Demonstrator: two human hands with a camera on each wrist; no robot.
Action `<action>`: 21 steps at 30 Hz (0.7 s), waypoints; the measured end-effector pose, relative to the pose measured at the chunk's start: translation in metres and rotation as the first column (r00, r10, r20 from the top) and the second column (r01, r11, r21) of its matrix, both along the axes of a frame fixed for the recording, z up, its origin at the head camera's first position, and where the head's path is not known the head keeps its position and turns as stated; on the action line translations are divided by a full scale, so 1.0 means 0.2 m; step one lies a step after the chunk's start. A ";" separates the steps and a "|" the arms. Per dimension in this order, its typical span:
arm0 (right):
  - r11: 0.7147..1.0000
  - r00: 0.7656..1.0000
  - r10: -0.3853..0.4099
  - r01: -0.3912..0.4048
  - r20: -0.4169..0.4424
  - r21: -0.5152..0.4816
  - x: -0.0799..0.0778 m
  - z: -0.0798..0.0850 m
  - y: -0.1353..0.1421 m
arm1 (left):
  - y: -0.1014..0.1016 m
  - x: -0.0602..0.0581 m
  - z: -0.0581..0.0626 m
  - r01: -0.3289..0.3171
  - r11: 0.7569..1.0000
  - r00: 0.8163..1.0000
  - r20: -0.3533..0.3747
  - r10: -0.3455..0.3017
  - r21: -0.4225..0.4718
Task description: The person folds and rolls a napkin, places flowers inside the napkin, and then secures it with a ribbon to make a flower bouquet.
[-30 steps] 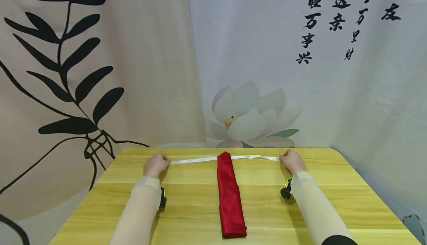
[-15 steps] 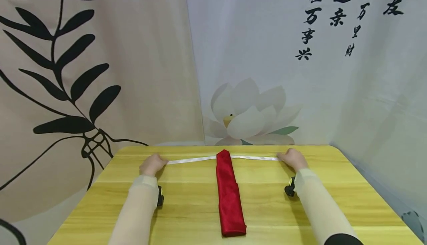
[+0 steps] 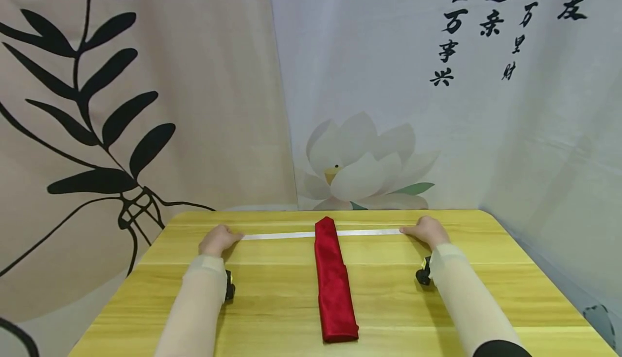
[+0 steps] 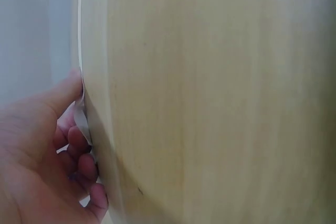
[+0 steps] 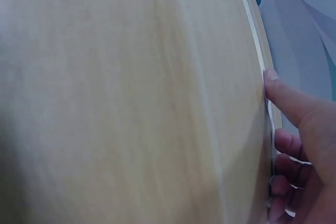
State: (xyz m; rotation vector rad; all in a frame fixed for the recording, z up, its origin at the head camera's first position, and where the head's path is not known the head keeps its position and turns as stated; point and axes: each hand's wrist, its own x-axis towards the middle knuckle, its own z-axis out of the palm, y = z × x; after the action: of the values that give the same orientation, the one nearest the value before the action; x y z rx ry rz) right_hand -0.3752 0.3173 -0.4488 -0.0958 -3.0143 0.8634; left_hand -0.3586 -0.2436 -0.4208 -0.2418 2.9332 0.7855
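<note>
A long folded bundle of shiny red cloth (image 3: 336,287) lies lengthwise on the wooden table (image 3: 272,303). Near its far end a white ribbon (image 3: 279,235) runs crosswise, hidden where the red cloth covers it. My left hand (image 3: 218,240) pinches the ribbon's left end between thumb and fingers; in the left wrist view a loose tail of ribbon (image 4: 81,119) hangs by the curled fingers (image 4: 86,166). On the other side my right hand (image 3: 428,231) pinches the right end, its thumb (image 5: 278,87) along the ribbon in the right wrist view. The strip looks straight and taut.
A pale curtain with a printed black plant (image 3: 112,114) hangs behind the table on the left. To the right, a light backdrop (image 3: 369,49) carries a printed lotus and dark characters. The table's far edge (image 3: 272,211) lies just beyond both hands.
The ribbon, wavy on its right part a second ago, is now straight. My left hand has shifted slightly left, and the right thumb and fingers reach a little farther inward. The red cloth stays put.
</note>
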 end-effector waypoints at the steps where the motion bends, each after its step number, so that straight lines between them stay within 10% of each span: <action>1: 1.000 1.000 0.000 0.000 0.000 -0.001 0.00 0.00 0.00 | 0.00 0.00 0.00 -0.004 1.000 1.000 0.007 0.004 0.003; 21: 1.000 0.999 -0.004 0.003 0.035 0.015 0.05 0.02 -0.01 | -0.05 0.02 -0.03 -0.013 0.998 1.000 -0.008 0.013 0.066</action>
State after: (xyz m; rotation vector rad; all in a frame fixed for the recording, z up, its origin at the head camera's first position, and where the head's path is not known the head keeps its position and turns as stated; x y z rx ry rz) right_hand -0.3643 0.3151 -0.4451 -0.1175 -3.0518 0.8480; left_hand -0.3541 -0.2530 -0.4274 -0.2533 2.9107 0.8850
